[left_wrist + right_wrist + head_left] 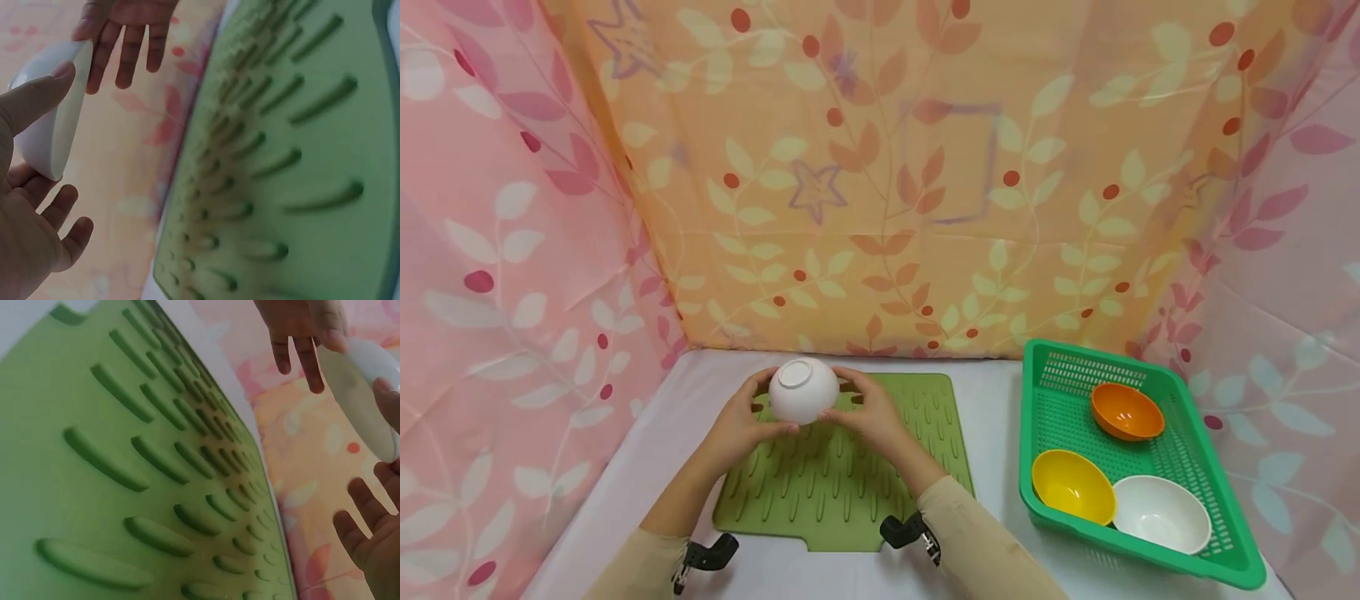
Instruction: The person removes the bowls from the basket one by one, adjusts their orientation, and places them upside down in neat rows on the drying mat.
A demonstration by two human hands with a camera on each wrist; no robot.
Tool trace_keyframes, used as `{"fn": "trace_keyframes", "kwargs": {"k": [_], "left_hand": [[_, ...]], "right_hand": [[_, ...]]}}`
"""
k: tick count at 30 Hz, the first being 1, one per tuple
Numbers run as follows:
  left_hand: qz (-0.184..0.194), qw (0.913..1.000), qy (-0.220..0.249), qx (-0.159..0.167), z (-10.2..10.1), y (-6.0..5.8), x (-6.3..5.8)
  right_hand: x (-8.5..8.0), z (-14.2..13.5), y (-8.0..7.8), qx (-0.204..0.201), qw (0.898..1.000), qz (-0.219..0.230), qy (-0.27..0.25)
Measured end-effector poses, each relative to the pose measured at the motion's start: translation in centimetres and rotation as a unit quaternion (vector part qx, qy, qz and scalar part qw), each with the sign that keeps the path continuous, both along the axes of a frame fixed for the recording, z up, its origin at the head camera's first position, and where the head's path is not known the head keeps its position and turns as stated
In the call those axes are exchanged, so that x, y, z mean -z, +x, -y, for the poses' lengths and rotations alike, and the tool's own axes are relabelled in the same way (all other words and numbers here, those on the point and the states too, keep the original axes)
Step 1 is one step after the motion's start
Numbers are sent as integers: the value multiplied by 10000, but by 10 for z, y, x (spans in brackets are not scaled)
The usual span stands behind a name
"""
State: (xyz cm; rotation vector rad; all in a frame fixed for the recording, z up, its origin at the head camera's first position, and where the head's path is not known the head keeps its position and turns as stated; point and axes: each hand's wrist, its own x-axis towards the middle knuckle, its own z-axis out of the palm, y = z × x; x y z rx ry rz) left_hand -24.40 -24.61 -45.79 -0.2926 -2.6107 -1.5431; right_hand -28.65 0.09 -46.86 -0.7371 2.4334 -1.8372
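I've got this plain white bowl (808, 402), kinda shiny, tilted with its foot ring (794, 373) facing up, gripped between the left hand (742, 427) and right hand (874, 417).

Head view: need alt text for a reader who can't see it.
A person's left hand and right hand hold a white bowl, base toward the viewer, above a green ridged mat. On the right, a green basket contains an orange bowl, a yellow bowl and a second white bowl; floral cloth hangs behind.
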Motion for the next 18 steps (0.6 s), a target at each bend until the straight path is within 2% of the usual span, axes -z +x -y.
{"fn": "trace_keyframes", "kwargs": {"k": [6,9,13,18], "left_hand": [[431,9991,20,4,12,-23,13],[523,9986,109,33,17,-35,16],[589,9980,205,117,22,-48,19],[815,9963,196,199,25,-60,23]], "right_hand": [[8,13,-20,-8,9988,482,12],[11,19,-30,13,9977,673,65],[17,24,-41,0,9972,750,57],[30,28,-48,53,9965,827,54]]}}
